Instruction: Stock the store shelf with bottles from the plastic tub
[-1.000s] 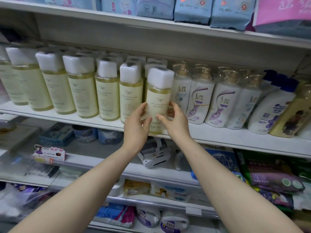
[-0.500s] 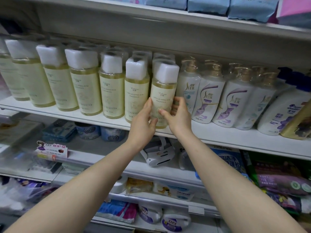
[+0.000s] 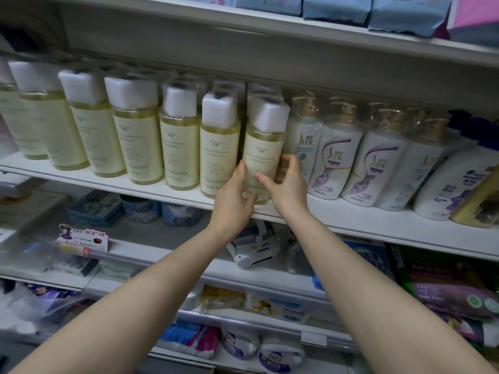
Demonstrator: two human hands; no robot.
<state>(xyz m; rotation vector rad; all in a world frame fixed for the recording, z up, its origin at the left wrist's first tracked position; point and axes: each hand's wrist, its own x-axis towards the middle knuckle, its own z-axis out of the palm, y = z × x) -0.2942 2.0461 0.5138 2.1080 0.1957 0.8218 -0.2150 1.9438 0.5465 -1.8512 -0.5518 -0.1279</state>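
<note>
Both hands cup the yellow bottle (image 3: 261, 157), left hand (image 3: 234, 201) and right hand (image 3: 286, 184) either side; it leans right (base near the shelf (image 3: 378, 225) edge).

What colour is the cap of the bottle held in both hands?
White; the cap shows best in the head view.

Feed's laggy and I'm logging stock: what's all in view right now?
Yellow bottles: about eight fronting, white caps, middle shelf left.
Held bottle: one, yellow, rightmost of that row.
White pump bottles: about four fronting, gold pumps, to its right.
Blue packs: several, top shelf.
Tins: several, blue, shelf below.
Bags: a few, purple and green, lower right.
Left hand, right hand: both clasping the held bottle.
</note>
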